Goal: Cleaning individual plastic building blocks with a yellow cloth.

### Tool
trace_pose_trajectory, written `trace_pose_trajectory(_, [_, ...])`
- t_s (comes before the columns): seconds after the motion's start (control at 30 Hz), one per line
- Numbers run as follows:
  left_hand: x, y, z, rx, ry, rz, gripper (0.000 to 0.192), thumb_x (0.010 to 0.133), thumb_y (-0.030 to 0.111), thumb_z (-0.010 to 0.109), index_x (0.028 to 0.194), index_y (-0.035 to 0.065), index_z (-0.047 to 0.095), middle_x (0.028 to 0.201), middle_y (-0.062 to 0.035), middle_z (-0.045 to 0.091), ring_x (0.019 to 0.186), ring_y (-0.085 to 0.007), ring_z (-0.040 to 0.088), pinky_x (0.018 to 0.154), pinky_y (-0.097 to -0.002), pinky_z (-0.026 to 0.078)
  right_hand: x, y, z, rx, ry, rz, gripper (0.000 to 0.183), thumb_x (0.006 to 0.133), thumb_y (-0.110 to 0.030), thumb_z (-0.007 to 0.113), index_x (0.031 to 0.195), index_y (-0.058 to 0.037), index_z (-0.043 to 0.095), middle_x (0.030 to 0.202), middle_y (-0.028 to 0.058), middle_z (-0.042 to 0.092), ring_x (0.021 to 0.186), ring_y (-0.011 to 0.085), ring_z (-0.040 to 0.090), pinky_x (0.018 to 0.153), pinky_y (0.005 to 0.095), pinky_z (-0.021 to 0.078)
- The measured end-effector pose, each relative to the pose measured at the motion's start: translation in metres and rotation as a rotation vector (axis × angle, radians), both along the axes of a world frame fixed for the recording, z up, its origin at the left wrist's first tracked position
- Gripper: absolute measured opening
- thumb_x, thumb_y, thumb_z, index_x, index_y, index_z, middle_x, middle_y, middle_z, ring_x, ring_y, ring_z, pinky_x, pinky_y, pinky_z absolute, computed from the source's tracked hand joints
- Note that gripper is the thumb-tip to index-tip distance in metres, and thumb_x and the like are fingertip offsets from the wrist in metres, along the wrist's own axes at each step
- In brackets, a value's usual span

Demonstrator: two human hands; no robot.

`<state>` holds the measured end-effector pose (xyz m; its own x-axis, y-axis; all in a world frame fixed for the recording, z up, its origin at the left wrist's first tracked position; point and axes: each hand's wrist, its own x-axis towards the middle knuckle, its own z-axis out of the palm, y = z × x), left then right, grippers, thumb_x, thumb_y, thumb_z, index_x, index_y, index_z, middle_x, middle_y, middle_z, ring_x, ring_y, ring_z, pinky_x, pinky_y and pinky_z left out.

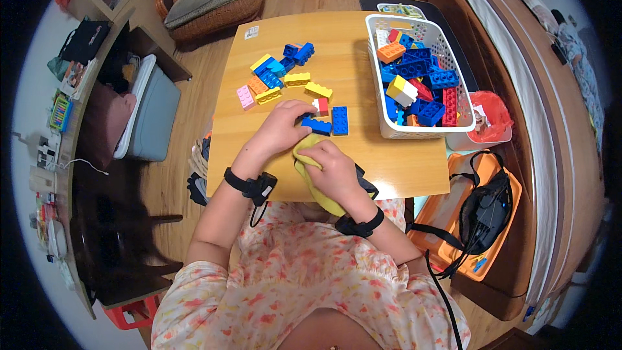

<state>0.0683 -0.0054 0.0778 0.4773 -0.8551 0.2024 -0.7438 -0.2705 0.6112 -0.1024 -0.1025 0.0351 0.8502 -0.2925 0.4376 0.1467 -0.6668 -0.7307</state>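
Note:
My left hand point(284, 126) rests at the near side of the loose bricks, its fingers on a blue toy building brick point(318, 126) lying on the wooden table point(408, 170). My right hand point(333, 167) grips a yellow cloth point(302, 158) that hangs over the table's near edge. Just beyond the fingers are a red and white brick point(321, 106) and an upright-facing blue brick point(340, 120). Farther off lie yellow bricks point(297, 79), an orange brick point(257, 85), a pink brick point(245, 97) and several blue ones point(304, 54).
A white perforated basket point(418, 131) full of mixed bricks stands on the table's right side. To its right is a bin with a red bag point(493, 116). An orange tray point(515, 204) holding a black bag sits lower right. A wicker armchair point(209, 5) stands beyond the table.

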Motion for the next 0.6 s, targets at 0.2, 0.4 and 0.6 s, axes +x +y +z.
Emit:
trace_pose_trajectory(0.2, [-0.008, -0.002, -0.013, -0.099, -0.188, -0.035, 0.042, 0.074, 0.007, 0.079, 0.115, 0.0096, 0.069, 0.112, -0.0112, 0.066, 0.11, -0.0346, 0.058, 0.101, -0.0438, 0.045, 0.001, 0.002, 0.006, 0.041, -0.003, -0.001, 0.024, 0.082, -0.011, 0.073, 0.106, -0.0159, 0.075, 0.099, 0.006, 0.066, 0.086, 0.0277, 0.068, 0.072, 0.0373, 0.0562])
trace_pose_trajectory(0.4, [-0.018, 0.009, -0.014, -0.239, 0.158, 0.147, 0.033, 0.087, 0.008, 0.073, 0.117, 0.0037, 0.061, 0.107, -0.0076, 0.065, 0.1, -0.0259, 0.063, 0.089, -0.0356, 0.051, 0.002, 0.001, 0.007, 0.134, -0.132, -0.05, 0.027, 0.081, -0.002, 0.074, 0.107, -0.0078, 0.074, 0.099, 0.0122, 0.066, 0.091, 0.0301, 0.066, 0.079, 0.0365, 0.0545])
trace_pose_trajectory(0.6, [-0.051, 0.022, -0.03, -0.628, 1.393, 0.192, 0.043, 0.104, 0.013, 0.05, 0.146, 0.0049, 0.046, 0.11, -0.003, 0.062, 0.093, -0.0127, 0.062, 0.076, -0.0254, 0.048, 0.002, 0.002, 0.007, 0.098, -0.223, -0.057, 0.026, 0.081, 0.003, 0.073, 0.106, -0.0037, 0.072, 0.098, 0.0127, 0.064, 0.091, 0.0296, 0.065, 0.08, 0.0361, 0.0535])
